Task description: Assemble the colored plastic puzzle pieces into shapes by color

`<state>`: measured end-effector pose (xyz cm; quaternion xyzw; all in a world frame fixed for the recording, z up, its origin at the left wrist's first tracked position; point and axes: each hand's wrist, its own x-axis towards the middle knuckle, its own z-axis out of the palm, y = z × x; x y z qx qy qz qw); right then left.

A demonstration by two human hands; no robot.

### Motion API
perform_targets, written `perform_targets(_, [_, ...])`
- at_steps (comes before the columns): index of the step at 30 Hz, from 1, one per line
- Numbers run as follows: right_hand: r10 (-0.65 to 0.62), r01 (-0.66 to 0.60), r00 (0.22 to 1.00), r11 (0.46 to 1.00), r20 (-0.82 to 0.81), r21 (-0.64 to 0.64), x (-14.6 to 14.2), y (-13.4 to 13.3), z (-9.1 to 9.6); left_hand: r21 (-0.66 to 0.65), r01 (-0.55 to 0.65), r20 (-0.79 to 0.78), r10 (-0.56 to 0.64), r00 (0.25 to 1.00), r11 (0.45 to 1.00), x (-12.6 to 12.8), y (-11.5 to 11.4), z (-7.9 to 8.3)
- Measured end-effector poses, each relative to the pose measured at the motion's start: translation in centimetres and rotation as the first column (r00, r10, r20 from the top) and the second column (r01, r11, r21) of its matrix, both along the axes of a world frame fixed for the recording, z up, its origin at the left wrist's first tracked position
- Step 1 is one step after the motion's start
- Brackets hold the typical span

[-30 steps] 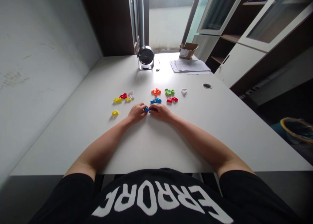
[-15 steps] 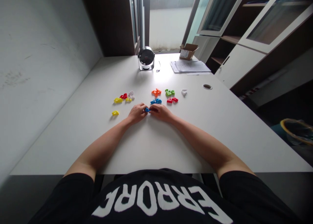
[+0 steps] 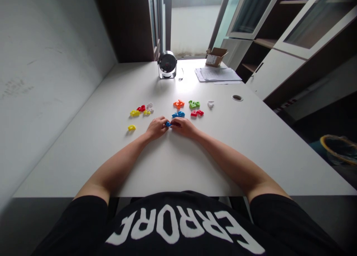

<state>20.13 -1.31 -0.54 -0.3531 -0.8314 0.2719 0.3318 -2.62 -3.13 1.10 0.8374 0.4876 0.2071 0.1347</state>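
You're in an office, or a room set up like one. Your work surface is a long white desk (image 3: 111, 137) with a round cable grommet (image 3: 237, 98) near its far right side. Loose papers (image 3: 217, 74) lie at the far end beside an open cardboard box (image 3: 215, 57), and a small round desk fan (image 3: 167, 62) stands at the back. Along the upper right runs a glass-fronted storage cabinet (image 3: 315, 29), and a yellow-rimmed wastebasket (image 3: 338, 150) sits on the floor at the lower right. A tall window (image 3: 192, 25) fills the top centre.
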Motion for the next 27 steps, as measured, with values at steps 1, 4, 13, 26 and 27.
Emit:
perform_targets(1, [0.0,0.0,1.0,1.0,-0.001,0.0,0.0,0.03,-0.07,0.001,0.0,0.002,0.0,1.0,1.0,-0.01,0.01,-0.02])
perform_targets(4, [-0.007,0.007,1.0,1.0,0.003,0.001,0.04,0.06,-0.15,0.002,-0.002,-0.001,0.002,1.0,1.0,-0.02,0.02,-0.05])
perform_targets(13, [0.001,-0.001,1.0,1.0,0.004,0.002,0.03,0.03,-0.05,0.011,-0.003,-0.008,0.003,1.0,1.0,-0.03,0.16,-0.19])
perform_targets(26, [-0.006,0.006,1.0,1.0,0.002,-0.001,-0.02,-0.2,0.18,-0.001,0.002,-0.003,-0.002,1.0,1.0,0.02,-0.08,0.3])
perform_targets(27, [-0.005,0.005,1.0,1.0,0.002,-0.003,-0.04,-0.2,0.21,-0.001,0.002,-0.003,-0.002,1.0,1.0,0.03,-0.1,0.33])
